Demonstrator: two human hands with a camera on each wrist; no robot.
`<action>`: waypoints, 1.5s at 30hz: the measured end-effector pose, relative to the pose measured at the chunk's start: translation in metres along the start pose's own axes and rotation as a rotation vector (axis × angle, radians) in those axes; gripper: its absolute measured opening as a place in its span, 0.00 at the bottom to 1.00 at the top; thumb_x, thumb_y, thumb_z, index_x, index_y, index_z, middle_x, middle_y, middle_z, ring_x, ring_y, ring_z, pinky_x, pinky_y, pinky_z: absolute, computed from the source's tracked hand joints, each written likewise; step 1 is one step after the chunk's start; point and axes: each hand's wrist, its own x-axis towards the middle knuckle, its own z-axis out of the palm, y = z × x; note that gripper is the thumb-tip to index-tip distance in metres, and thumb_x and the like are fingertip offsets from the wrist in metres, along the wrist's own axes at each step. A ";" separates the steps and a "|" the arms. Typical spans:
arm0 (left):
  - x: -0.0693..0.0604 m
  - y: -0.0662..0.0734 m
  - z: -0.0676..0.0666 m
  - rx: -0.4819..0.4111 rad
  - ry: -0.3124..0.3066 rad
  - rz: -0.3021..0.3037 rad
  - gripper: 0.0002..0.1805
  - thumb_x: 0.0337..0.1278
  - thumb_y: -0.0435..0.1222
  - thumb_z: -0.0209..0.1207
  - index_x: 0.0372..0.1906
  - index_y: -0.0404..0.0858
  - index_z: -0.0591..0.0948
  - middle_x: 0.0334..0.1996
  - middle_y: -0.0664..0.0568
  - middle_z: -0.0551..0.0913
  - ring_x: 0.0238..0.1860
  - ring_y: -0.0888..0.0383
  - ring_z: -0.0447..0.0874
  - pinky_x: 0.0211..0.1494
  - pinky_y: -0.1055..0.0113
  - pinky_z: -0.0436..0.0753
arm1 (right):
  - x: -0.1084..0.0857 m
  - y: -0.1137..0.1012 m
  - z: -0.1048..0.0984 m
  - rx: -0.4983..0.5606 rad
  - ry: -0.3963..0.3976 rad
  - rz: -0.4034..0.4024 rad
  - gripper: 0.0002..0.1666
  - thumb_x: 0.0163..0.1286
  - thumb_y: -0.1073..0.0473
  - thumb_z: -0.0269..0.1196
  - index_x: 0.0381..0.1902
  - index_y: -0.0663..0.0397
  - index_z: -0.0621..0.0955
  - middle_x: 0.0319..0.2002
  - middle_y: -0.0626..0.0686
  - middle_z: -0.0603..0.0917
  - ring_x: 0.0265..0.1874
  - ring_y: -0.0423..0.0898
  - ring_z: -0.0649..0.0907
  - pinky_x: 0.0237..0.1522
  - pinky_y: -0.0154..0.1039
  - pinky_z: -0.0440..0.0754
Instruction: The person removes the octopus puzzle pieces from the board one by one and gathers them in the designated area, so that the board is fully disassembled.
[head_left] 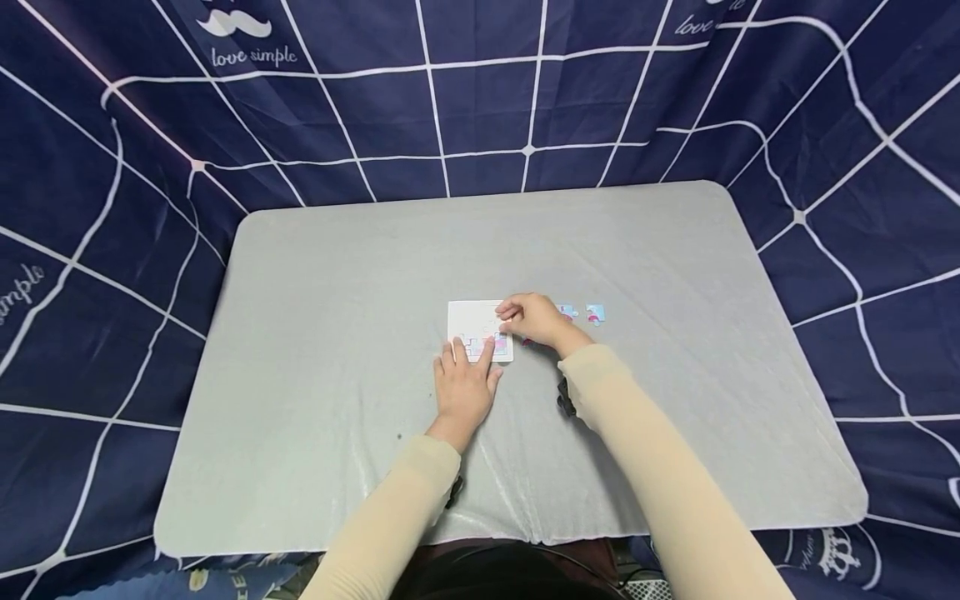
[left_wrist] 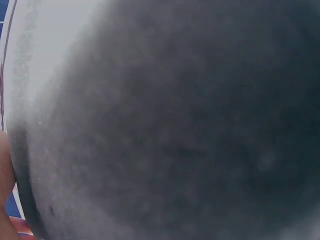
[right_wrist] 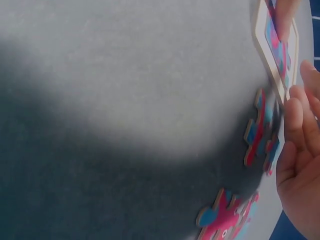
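A white puzzle board lies on the table, with printed outlines and several blue and pink pieces in its near part. My left hand rests at the board's near edge, its straight fingers touching the fitted pieces. Over the board's right edge, my right hand has bent fingers, with thumb and fingertips close to the surface. Whether a piece lies between them is hidden. Beside and partly under that hand are loose puzzle pieces. The left wrist view shows mostly blurred grey cloth and a sliver of the hand.
To the right of the right hand lie more loose pieces, one of them a blue and pink piece. Grey cloth covers the table. Dark blue curtains with white lines stand along the back and sides.
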 end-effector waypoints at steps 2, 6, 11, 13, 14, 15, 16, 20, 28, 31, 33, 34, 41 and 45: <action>0.000 0.000 0.000 -0.005 0.000 0.001 0.31 0.67 0.59 0.42 0.73 0.60 0.59 0.66 0.32 0.60 0.68 0.36 0.54 0.64 0.43 0.58 | 0.001 -0.001 0.003 -0.011 -0.005 -0.003 0.15 0.57 0.65 0.70 0.44 0.61 0.83 0.37 0.54 0.85 0.27 0.44 0.81 0.28 0.35 0.79; 0.000 0.000 0.001 -0.004 0.015 0.007 0.30 0.67 0.59 0.42 0.73 0.60 0.60 0.66 0.32 0.60 0.67 0.36 0.54 0.64 0.43 0.59 | 0.002 -0.003 0.005 -0.039 -0.007 -0.026 0.16 0.56 0.65 0.70 0.44 0.61 0.83 0.38 0.54 0.85 0.26 0.43 0.79 0.27 0.34 0.78; 0.000 -0.001 0.003 -0.001 0.034 0.011 0.30 0.67 0.59 0.42 0.72 0.60 0.60 0.66 0.32 0.61 0.67 0.36 0.55 0.64 0.43 0.60 | 0.003 -0.005 0.006 -0.080 -0.011 -0.036 0.17 0.56 0.64 0.71 0.45 0.60 0.83 0.39 0.54 0.85 0.29 0.44 0.78 0.34 0.36 0.76; 0.000 -0.001 0.003 -0.001 0.033 0.012 0.30 0.67 0.59 0.42 0.72 0.60 0.60 0.66 0.32 0.61 0.67 0.36 0.55 0.64 0.43 0.59 | 0.004 -0.005 0.006 -0.095 -0.015 -0.036 0.17 0.56 0.64 0.71 0.45 0.59 0.83 0.39 0.54 0.85 0.29 0.44 0.78 0.34 0.36 0.76; 0.000 -0.001 0.003 -0.001 0.031 0.013 0.30 0.67 0.59 0.42 0.72 0.60 0.60 0.66 0.32 0.60 0.67 0.36 0.55 0.64 0.43 0.59 | 0.004 -0.006 0.006 -0.101 -0.016 -0.035 0.17 0.56 0.64 0.71 0.45 0.59 0.83 0.38 0.53 0.85 0.29 0.44 0.78 0.35 0.37 0.76; 0.000 -0.001 0.003 -0.001 0.028 0.013 0.30 0.67 0.59 0.42 0.73 0.60 0.60 0.66 0.31 0.60 0.67 0.36 0.55 0.64 0.43 0.59 | 0.004 -0.006 0.006 -0.108 -0.017 -0.033 0.17 0.56 0.64 0.71 0.45 0.59 0.83 0.38 0.53 0.85 0.29 0.44 0.78 0.35 0.37 0.76; 0.000 -0.001 0.002 -0.002 0.025 0.014 0.30 0.67 0.59 0.42 0.73 0.60 0.60 0.66 0.31 0.60 0.67 0.36 0.55 0.64 0.43 0.59 | 0.004 -0.007 0.006 -0.117 -0.018 -0.032 0.17 0.56 0.64 0.71 0.45 0.59 0.84 0.38 0.53 0.85 0.29 0.44 0.78 0.35 0.37 0.76; -0.001 -0.001 0.000 -0.003 0.006 0.016 0.31 0.68 0.58 0.41 0.73 0.59 0.59 0.66 0.31 0.60 0.67 0.36 0.55 0.65 0.43 0.58 | 0.004 -0.008 0.005 -0.139 -0.025 -0.027 0.16 0.56 0.65 0.70 0.44 0.59 0.84 0.36 0.52 0.84 0.31 0.45 0.78 0.38 0.39 0.76; -0.001 -0.001 0.000 0.005 0.008 0.017 0.31 0.68 0.59 0.40 0.73 0.60 0.59 0.66 0.31 0.60 0.67 0.36 0.56 0.65 0.43 0.58 | 0.006 -0.006 0.006 -0.140 -0.034 -0.025 0.15 0.57 0.66 0.69 0.44 0.58 0.84 0.36 0.52 0.84 0.34 0.45 0.79 0.41 0.40 0.76; -0.001 -0.001 0.000 0.009 0.020 0.018 0.30 0.67 0.59 0.41 0.73 0.59 0.60 0.66 0.31 0.61 0.67 0.36 0.57 0.64 0.44 0.59 | 0.006 -0.006 0.007 -0.127 -0.033 -0.019 0.13 0.57 0.66 0.68 0.43 0.58 0.84 0.35 0.51 0.84 0.34 0.45 0.79 0.42 0.40 0.76; -0.001 -0.001 0.001 0.011 0.025 0.019 0.30 0.67 0.59 0.41 0.72 0.59 0.61 0.66 0.31 0.61 0.66 0.36 0.57 0.64 0.44 0.59 | 0.007 -0.006 0.007 -0.115 -0.031 -0.013 0.12 0.58 0.67 0.66 0.42 0.58 0.84 0.35 0.51 0.84 0.34 0.45 0.80 0.41 0.40 0.76; -0.001 -0.002 0.001 0.014 0.026 0.019 0.30 0.67 0.59 0.41 0.72 0.59 0.61 0.65 0.31 0.61 0.66 0.36 0.57 0.64 0.44 0.60 | 0.007 -0.006 0.007 -0.109 -0.030 -0.008 0.12 0.59 0.67 0.66 0.42 0.58 0.84 0.34 0.51 0.84 0.34 0.45 0.80 0.41 0.40 0.76; -0.001 -0.002 0.003 0.014 0.035 0.019 0.30 0.67 0.59 0.42 0.72 0.59 0.61 0.65 0.31 0.61 0.66 0.36 0.58 0.64 0.44 0.60 | 0.007 -0.007 0.004 -0.076 -0.046 0.012 0.08 0.61 0.65 0.67 0.40 0.56 0.85 0.33 0.51 0.84 0.33 0.46 0.81 0.40 0.40 0.77; -0.001 -0.002 0.004 0.006 0.040 0.021 0.30 0.67 0.59 0.43 0.72 0.59 0.62 0.65 0.31 0.61 0.66 0.36 0.57 0.64 0.44 0.59 | 0.006 -0.006 0.003 -0.069 -0.053 0.010 0.06 0.61 0.63 0.68 0.36 0.56 0.86 0.31 0.50 0.85 0.31 0.45 0.80 0.38 0.40 0.77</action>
